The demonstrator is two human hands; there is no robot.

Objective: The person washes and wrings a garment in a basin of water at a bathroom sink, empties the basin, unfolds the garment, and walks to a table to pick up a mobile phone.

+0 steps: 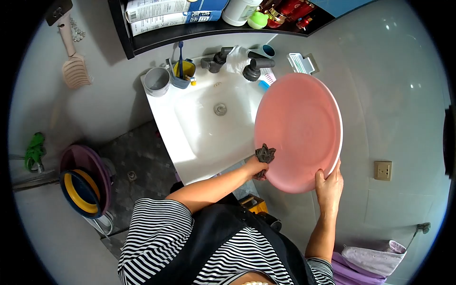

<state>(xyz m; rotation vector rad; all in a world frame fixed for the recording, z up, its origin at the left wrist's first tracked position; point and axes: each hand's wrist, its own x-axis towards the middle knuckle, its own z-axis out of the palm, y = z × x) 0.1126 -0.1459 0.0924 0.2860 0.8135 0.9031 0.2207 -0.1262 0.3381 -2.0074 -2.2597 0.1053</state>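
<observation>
Pink basin (301,126) by the right edge of the sink (168,126): right hand (328,186), gripping its rim, should brace against the cloth (265,154) clutched in left hand (257,167).

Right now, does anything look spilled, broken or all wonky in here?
Nothing looks spilled or broken. The pink basin looks tilted beside the white sink, which may seem odd, but the right grip has it by the rim. The left grip holds a crumpled dark cloth.

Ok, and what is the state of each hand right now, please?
Left hand: closed, holding a crumpled dark cloth.
Right hand: closed on the rim of the pink basin, holding it.
</observation>
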